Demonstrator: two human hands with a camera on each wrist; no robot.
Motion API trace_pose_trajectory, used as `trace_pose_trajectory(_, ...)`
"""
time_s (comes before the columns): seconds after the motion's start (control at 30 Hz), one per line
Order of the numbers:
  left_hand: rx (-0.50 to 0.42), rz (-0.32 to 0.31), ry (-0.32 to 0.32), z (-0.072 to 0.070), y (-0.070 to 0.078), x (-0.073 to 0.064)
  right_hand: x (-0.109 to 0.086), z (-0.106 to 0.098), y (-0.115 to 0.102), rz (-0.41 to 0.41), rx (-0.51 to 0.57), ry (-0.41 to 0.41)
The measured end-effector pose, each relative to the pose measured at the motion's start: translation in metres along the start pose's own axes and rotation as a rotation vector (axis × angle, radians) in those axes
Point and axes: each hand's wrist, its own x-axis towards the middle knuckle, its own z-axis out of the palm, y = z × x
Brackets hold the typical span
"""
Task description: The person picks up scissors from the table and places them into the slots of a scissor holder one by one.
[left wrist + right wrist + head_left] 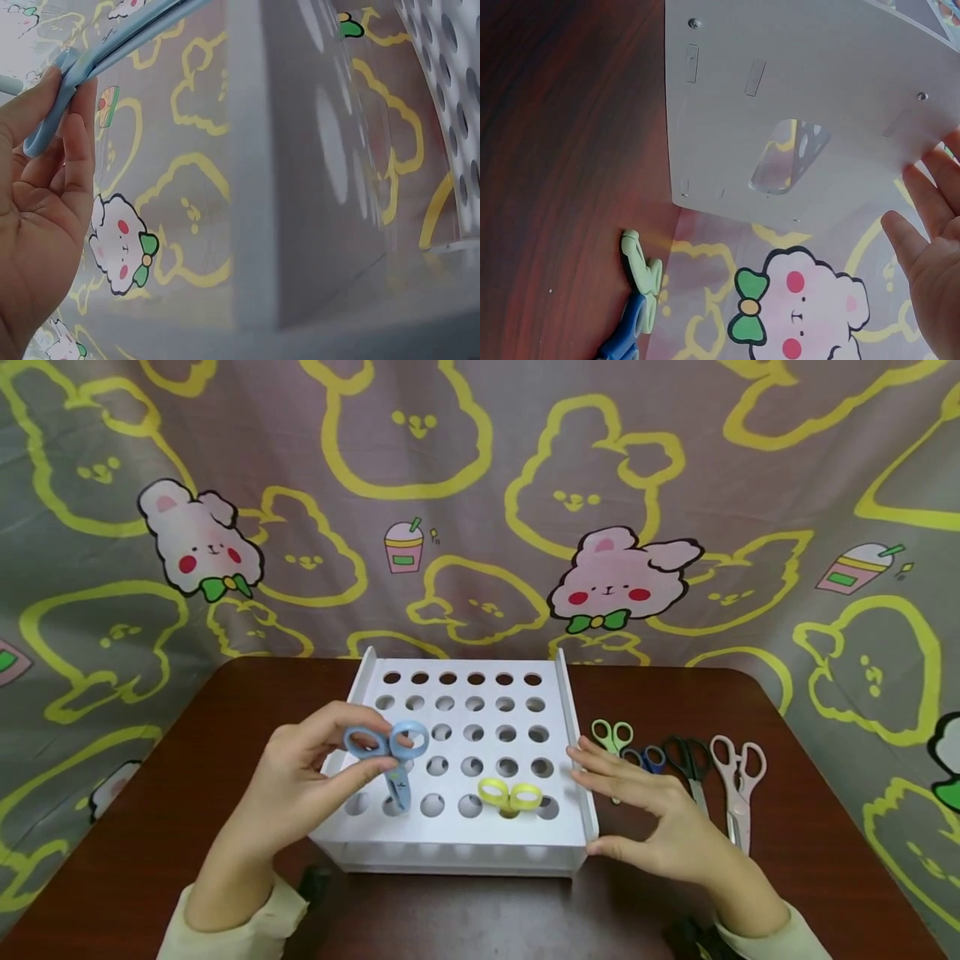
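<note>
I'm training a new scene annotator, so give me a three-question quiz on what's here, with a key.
1. What does the left hand pinch?
2. True or false: the yellow scissors stand in the back row of the white rack.
3. How many pairs of scissors show on the table, right of the rack?

Key:
1. Light-blue scissors.
2. False; they stand in the front row.
3. Four: green scissors, dark-blue scissors, black scissors, pale pink scissors.
</note>
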Motion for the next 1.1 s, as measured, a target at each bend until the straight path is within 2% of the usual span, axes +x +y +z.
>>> trace_pose_trajectory(0.23, -0.058, 0.03, -0.012, 0.008, -0.007, -0.001, -0.001, 0.0, -0.001, 0.012, -0.021, 0.003)
trace_pose_trajectory(0.77, -0.001, 0.0, -0.051, 0.028, -0.014, 0.002, -0.002, 0.0, 0.0, 0.03, -0.011, 0.007)
trace_pose_trajectory(1.1, -0.008, -0.092, -0.108, 0.036, -0.02, -0.004, -0.001, 0.001, 0.001, 0.017, -0.002, 0.006)
